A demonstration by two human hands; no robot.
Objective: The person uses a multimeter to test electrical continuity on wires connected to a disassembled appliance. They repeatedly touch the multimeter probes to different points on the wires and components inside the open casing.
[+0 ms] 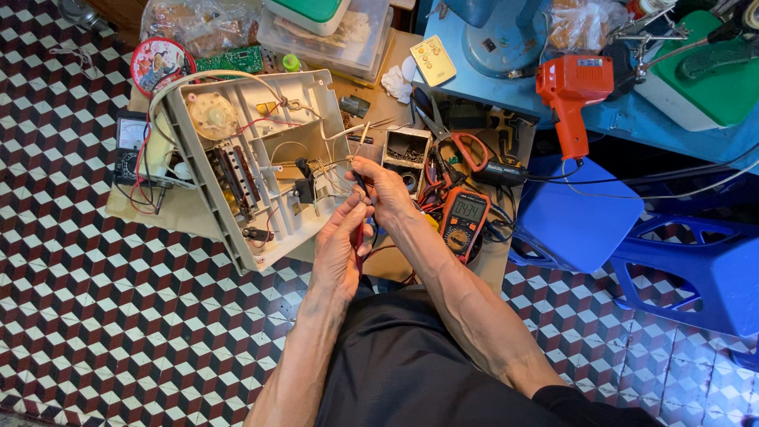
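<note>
Together, the left hand (pixel 338 251) is pinching a red probe (pixel 360 237) and the right hand (pixel 385 192) is pinching thin wires (pixel 336 168) beside the opened cream appliance housing (pixel 253 162); an orange multimeter (pixel 464 219) is lying just right of them on the low counter (pixel 494 265).

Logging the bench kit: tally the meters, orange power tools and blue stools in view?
Digital multimeter, orange and black: 1
Analog meter, black, at the left edge: 1
Orange gun-shaped power tool: 1
Blue plastic stools: 2
Total: 5
</note>
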